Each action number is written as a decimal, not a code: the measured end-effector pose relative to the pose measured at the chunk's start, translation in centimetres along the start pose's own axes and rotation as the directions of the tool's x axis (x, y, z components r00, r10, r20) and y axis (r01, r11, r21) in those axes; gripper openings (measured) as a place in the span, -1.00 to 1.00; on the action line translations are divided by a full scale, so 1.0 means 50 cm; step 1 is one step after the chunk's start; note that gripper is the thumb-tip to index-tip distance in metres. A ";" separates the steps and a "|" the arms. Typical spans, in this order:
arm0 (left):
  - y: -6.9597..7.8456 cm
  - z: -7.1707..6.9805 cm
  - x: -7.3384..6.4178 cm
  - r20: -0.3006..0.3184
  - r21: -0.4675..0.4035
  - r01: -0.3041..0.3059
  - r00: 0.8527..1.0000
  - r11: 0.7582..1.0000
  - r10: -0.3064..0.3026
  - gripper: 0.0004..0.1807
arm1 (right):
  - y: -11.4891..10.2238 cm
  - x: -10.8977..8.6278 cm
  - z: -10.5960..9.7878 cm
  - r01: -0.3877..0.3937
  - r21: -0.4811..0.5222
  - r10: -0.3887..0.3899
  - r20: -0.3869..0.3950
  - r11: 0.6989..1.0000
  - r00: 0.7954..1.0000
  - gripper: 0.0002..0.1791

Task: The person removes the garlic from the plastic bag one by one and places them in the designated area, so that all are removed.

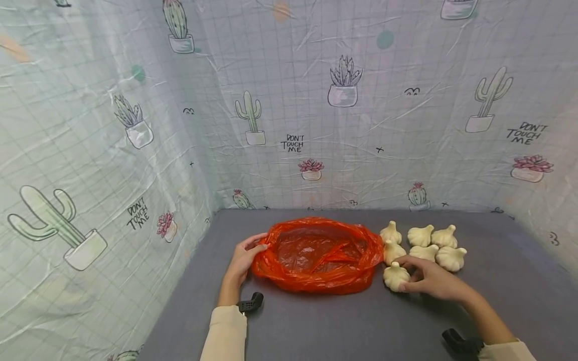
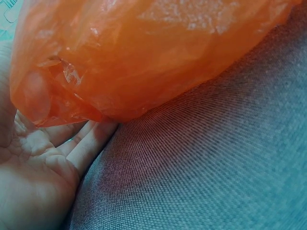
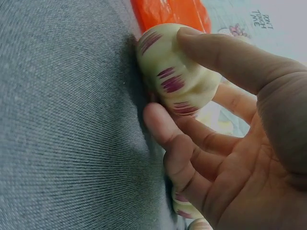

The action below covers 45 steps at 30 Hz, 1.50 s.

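A red plastic bag (image 1: 316, 286) lies on the table with its mouth spread wide. At its left rim my left hand (image 1: 243, 258) pinches the film between thumb and fingers; in the left wrist view the bag's side (image 2: 158, 62) hides the fingertips. My right hand (image 1: 431, 278) holds a garlic bulb (image 1: 395, 277) just right of the bag. In the right wrist view, that bulb (image 3: 177, 72) shows purple streaks, with the thumb on one side and fingers on the other. Inside the bag only folds of red film show.
Behind and beside my right hand sit several more pale garlic bulbs (image 1: 449, 258), two of them close against the bag's right edge. Grey cloth covers the table (image 1: 325, 326). A cactus-print curtain (image 1: 289, 110) rises at its back and sides.
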<state>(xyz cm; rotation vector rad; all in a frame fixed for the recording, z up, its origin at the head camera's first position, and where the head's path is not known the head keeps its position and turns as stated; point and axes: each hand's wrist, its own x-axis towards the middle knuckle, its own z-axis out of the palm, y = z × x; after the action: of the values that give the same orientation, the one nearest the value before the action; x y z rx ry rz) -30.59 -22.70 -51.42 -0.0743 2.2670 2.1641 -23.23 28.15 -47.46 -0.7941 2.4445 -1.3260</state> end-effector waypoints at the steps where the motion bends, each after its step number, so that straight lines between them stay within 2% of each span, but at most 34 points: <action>1: 0.000 0.000 0.000 0.000 -0.001 0.000 1.000 1.000 0.000 -0.61 | -0.001 0.000 0.000 -0.001 0.000 0.001 0.005 1.000 1.000 -0.37; 13: 0.000 0.001 0.000 -0.003 0.010 -0.001 1.000 1.000 0.001 -0.60 | 0.010 -0.002 -0.003 0.022 -0.005 -0.021 0.021 1.000 1.000 -0.39; 26: -0.001 -0.001 -0.003 0.001 0.010 0.008 1.000 1.000 -0.008 -0.61 | 0.003 -0.007 -0.009 -0.006 -0.021 0.007 0.046 1.000 0.999 -0.38; 31: 0.001 0.001 -0.002 -0.004 0.007 0.004 1.000 1.000 -0.004 -0.61 | 0.002 -0.010 -0.013 -0.018 -0.030 0.020 0.043 0.999 0.999 -0.37; 40: 0.004 0.002 0.002 0.002 0.014 -0.005 1.000 1.000 0.005 -0.60 | 0.006 -0.010 -0.012 0.010 -0.070 -0.009 0.010 0.997 1.000 -0.36; 45: 0.001 0.000 -0.001 0.001 0.021 -0.003 1.000 1.000 0.003 -0.59 | 0.008 -0.007 -0.009 0.001 -0.049 -0.001 0.010 0.999 1.000 -0.38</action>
<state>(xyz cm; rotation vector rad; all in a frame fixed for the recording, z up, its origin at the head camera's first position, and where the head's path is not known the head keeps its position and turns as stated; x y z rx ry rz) -30.53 -22.72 -51.35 -0.0694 2.2904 2.1412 -23.28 28.85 -47.58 -0.8119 2.4781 -1.2637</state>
